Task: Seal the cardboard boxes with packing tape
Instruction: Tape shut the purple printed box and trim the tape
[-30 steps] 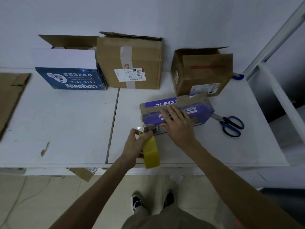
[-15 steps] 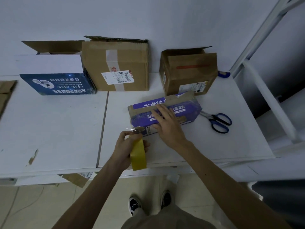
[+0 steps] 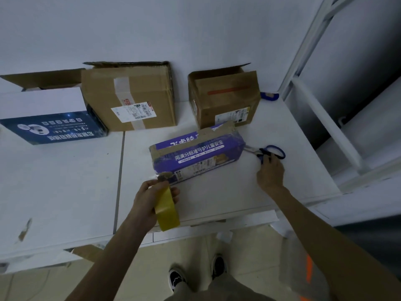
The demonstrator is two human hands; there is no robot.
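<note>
The box [image 3: 196, 154] lies between the hands. The left hand [image 3: 152, 197], at its near corner, grips the tape roll [image 3: 167, 212]. The right hand [image 3: 270, 173] reaches the scissors [image 3: 273, 151]; its grip is unclear.

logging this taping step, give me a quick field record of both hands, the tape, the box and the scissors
box in work: purple printed cardboard box, lying flat, brown tape across its top
left hand: grips yellow packing tape roll beside the box's near corner
right hand: fingers on blue-handled metal scissors; grip unclear
scissors: lying on white table, right of the box
</note>
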